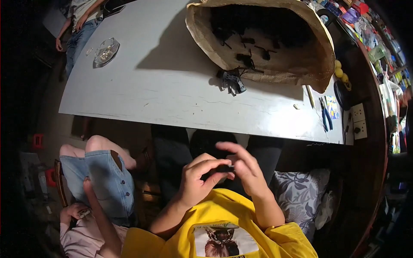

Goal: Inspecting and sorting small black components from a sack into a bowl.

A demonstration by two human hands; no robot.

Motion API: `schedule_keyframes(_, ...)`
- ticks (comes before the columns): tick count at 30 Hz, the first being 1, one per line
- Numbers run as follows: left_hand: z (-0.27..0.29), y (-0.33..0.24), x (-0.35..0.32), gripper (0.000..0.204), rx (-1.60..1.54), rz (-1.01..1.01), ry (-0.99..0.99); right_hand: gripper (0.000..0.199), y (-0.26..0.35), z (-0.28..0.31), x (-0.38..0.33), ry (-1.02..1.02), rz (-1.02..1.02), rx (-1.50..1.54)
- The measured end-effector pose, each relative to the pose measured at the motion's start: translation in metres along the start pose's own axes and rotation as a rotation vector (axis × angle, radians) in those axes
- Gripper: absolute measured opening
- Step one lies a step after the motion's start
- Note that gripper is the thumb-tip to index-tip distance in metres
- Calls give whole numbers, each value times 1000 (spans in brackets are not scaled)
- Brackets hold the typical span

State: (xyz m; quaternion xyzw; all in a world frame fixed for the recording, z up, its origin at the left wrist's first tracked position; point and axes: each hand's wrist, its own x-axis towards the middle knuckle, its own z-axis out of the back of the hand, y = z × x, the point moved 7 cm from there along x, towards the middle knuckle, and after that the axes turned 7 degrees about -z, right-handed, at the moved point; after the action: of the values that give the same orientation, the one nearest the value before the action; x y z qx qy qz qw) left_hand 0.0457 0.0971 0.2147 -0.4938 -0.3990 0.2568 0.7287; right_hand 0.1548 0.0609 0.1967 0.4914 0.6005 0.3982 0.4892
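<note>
Pinching a small dark piece (229, 168) in the curled left hand (198, 177), short of the white flat counter (142, 99); curving the right hand (248, 173), half open, beside it; impossible to tell whether gripping.

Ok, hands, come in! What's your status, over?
Left hand: pinching small dark piece. Right hand: close by it, grip unclear. Bag, pliers: on table, apart from both hands.

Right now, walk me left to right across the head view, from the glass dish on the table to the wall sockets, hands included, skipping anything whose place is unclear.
Glass dish → left hand → right hand → small pale lump → thin stick → blue-handled pliers → wall sockets.
</note>
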Motion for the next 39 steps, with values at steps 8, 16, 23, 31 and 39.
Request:
schedule_keyframes(8, -8, -1, -5, 20, -55, -50, 15, 33, -11, -5, -8, -123, 67, -11)
schedule_keyframes(16, -19, 14, -17, 12, -231, 130, -29, 24, 2, -5, -16, -464, 302, -428)
schedule_keyframes(23, -9, 8, -11, 8, -135, 18, -6, 20, 20, -11, -24, -464, 538, -684)
schedule_keyframes(31, 1, -8, -2, 23, 309, -96, -25, 20, 24, -12, -26, -401, 386, -690)
schedule_keyframes(39, 6, -27, -4, 48, 347, -255, -49, 14, -18, 11, -12, -386, -25, -85)
